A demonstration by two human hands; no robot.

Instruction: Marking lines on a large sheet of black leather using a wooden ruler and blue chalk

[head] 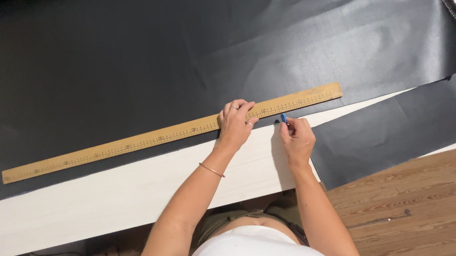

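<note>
Marking step, by the look of it. Long wooden ruler lies diagonally on the big black sheet of coated fabric, along its near edge, on the white table. Left hand is spread flat with fingers pressing the ruler down, right of its middle. Right hand pinches a small blue chalk piece, tip at the ruler's near edge just right of the left hand. A separate black fabric piece hangs off the table's right end. My read: next calls for steady ruler pressure while the chalk runs along the edge; slip risk on slick fabric.
</note>
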